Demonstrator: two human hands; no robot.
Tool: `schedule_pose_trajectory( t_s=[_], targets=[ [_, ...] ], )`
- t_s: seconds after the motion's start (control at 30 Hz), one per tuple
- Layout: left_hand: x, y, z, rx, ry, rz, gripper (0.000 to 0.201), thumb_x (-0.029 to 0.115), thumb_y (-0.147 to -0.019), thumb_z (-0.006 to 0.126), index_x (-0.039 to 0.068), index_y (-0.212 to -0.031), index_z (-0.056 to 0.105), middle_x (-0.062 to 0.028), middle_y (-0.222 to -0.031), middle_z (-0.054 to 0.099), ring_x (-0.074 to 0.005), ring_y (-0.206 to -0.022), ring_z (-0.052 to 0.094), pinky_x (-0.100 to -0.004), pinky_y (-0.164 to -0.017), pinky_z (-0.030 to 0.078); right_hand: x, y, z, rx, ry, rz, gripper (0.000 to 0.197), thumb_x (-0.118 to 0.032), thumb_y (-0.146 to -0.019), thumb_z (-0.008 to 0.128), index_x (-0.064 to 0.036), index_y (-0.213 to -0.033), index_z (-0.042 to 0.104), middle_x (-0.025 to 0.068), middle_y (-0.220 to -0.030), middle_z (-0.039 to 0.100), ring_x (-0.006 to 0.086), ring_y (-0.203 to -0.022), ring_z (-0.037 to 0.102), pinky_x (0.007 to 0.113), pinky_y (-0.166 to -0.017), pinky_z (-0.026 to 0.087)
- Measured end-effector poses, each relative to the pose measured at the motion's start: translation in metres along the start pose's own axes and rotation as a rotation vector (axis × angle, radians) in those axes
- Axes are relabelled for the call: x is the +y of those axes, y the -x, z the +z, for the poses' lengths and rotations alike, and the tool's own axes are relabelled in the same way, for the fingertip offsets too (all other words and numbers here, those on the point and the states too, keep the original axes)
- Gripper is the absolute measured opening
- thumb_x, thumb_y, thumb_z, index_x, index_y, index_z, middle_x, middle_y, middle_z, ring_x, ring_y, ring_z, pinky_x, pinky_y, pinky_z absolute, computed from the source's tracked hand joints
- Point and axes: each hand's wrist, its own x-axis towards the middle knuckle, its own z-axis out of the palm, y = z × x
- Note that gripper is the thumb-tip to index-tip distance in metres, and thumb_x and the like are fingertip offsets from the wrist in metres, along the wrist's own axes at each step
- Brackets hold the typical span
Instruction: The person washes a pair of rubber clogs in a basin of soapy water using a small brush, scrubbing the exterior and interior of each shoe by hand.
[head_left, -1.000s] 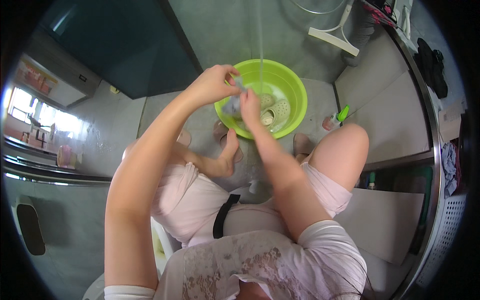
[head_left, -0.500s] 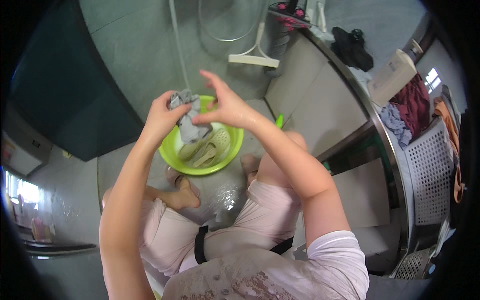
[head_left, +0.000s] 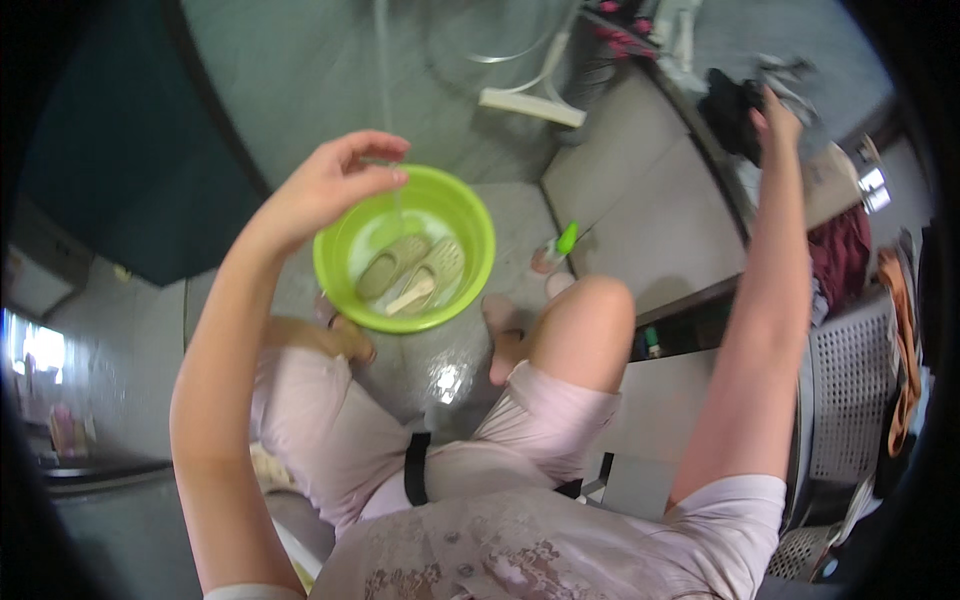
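Note:
My left hand (head_left: 335,190) hovers over the near left rim of a lime-green basin (head_left: 482,245), fingers loosely curved and apart, holding nothing. In the basin lie a pair of pale green clogs (head_left: 395,266) with holes, in cloudy water. A pale, thin piece (head_left: 408,298) rests across one clog; whether it is a strap or a tool I cannot tell. Far to the right, my right hand (head_left: 780,125) reaches over the counter, its fingers closed on a grey cloth (head_left: 792,88), blurred by motion, beside a black cloth item (head_left: 728,110).
What looks like a stream of water (head_left: 385,90) falls into the basin. A white squeegee (head_left: 530,106) leans near the wall. On the floor stands a spray bottle with a green top (head_left: 562,243). Along the right are a pump bottle (head_left: 830,185), maroon clothing (head_left: 842,250) and a perforated basket (head_left: 850,390).
The grey cloth went from above the basin to the right counter with my right hand. My left hand let go of it and stays above the basin. The clogs now show fully.

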Motion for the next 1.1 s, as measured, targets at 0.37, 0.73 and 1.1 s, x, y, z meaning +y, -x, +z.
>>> schedule_pose_trajectory(
  t_s=[0.37,0.73,1.1],
  targets=[
    [-0.193,-0.038,-0.107,0.06,-0.247,-0.514,0.033,0.029,-0.084,0.06,0.005,-0.105,0.063,-0.0036,-0.095,0.063,-0.0116,-0.089,0.056,-0.0239,-0.075,0.04,0.047,0.268,0.186,-1.259,0.312,-0.058,0.028,-0.016,-0.086,0.058,-0.0015,-0.11,0.059,0.0074,-0.091,0.063,0.0121,-0.074,0.061,0.026,-0.066,0.05],
    [-0.324,-0.202,-0.052,0.198,0.445,-0.605,0.015,0.018,-0.09,0.05,0.007,-0.089,0.06,-0.0025,-0.082,0.061,-0.0142,-0.072,0.057,-0.0295,-0.065,0.047,0.124,0.445,0.376,-1.075,-0.301,1.045,0.013,0.0,-0.087,0.053,0.0066,-0.097,0.057,0.0143,-0.081,0.061,0.02,-0.066,0.06,0.031,-0.056,0.051],
    [-0.371,-0.2,0.005,0.354,0.762,-0.64,0.009,0.009,-0.088,0.049,0.003,-0.091,0.055,-0.0057,-0.071,0.056,-0.0147,-0.058,0.055,-0.0276,-0.053,0.049,0.062,0.321,0.313,-1.061,0.372,0.222,0.052,-0.024,-0.077,0.065,0.0036,-0.12,0.053,0.0171,-0.12,0.054,0.0272,-0.114,0.047,0.039,-0.094,0.039]
  ],
)
